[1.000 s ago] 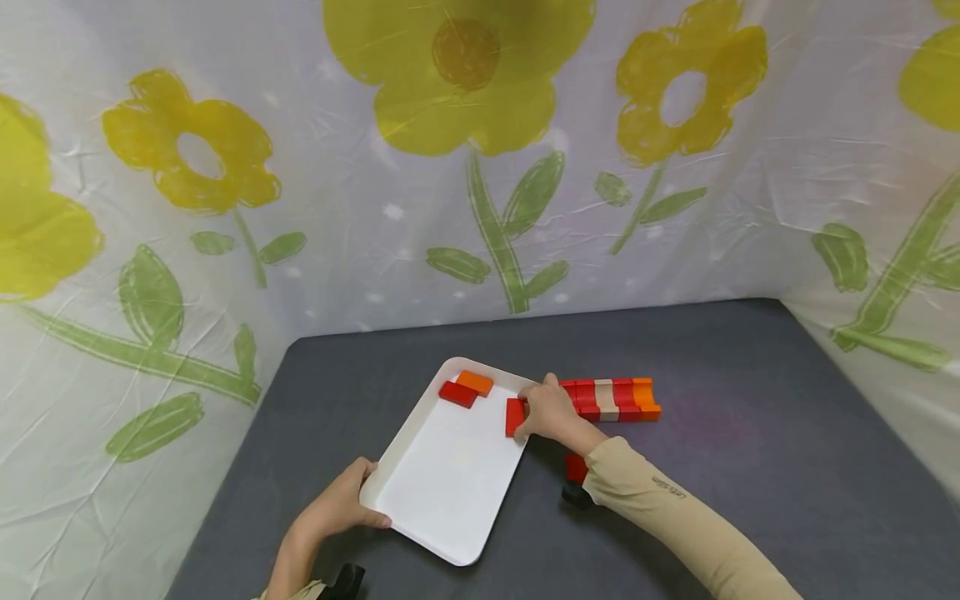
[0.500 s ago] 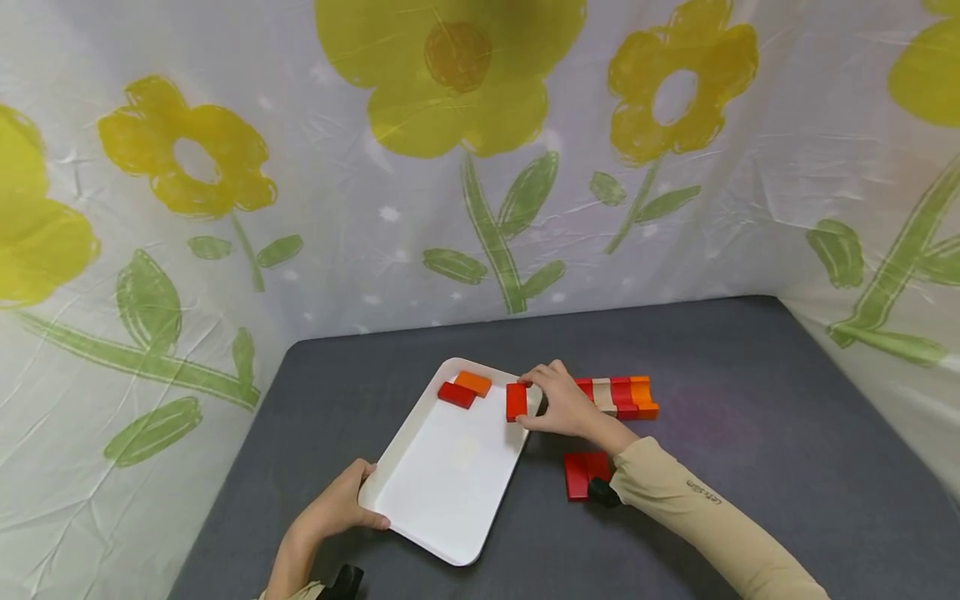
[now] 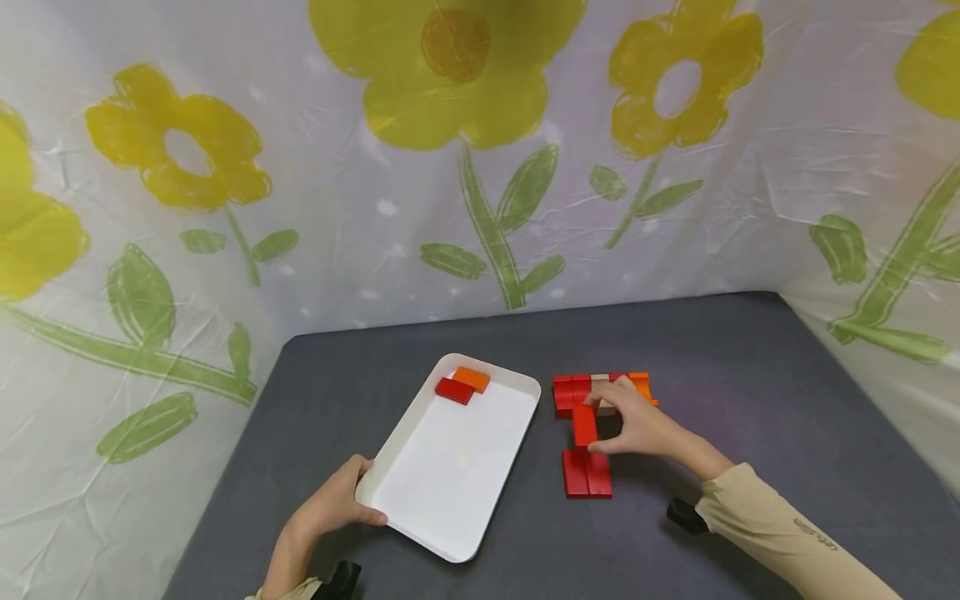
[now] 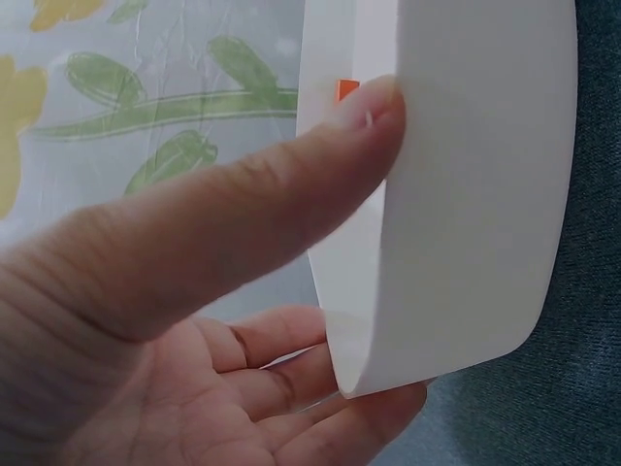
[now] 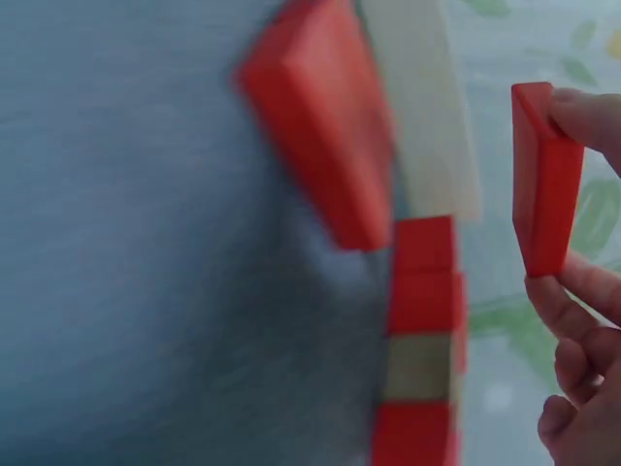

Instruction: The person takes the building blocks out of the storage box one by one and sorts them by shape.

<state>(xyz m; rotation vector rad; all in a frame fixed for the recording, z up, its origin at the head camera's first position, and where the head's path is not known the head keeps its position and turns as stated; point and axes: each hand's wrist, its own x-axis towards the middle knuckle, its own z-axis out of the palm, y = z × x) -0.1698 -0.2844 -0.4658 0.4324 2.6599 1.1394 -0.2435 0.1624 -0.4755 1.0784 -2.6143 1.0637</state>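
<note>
My left hand (image 3: 330, 504) grips the near-left corner of a white tray (image 3: 450, 475). In the left wrist view the thumb (image 4: 291, 184) lies on the tray's rim and the fingers are at its corner. Inside the tray, at the far end, are an orange block (image 3: 471, 379) and a red block (image 3: 453, 391). My right hand (image 3: 637, 421) pinches another flat red block (image 3: 585, 426) by its two ends, thumb opposite fingers, raised over the table. Below it sits a pair of red blocks (image 3: 587, 487), side by side.
Behind the right hand stands a row of grooved blocks (image 3: 572, 398), red, beige and orange, partly hidden by the fingers. The dark table (image 3: 720, 358) ends at a flower-printed curtain (image 3: 337, 167). A black wrist strap (image 3: 686, 517) hangs under the right sleeve.
My right hand has carried the red block from the tray's right side rightward, over the pair of red blocks. The left hand and tray stay nearly where they were.
</note>
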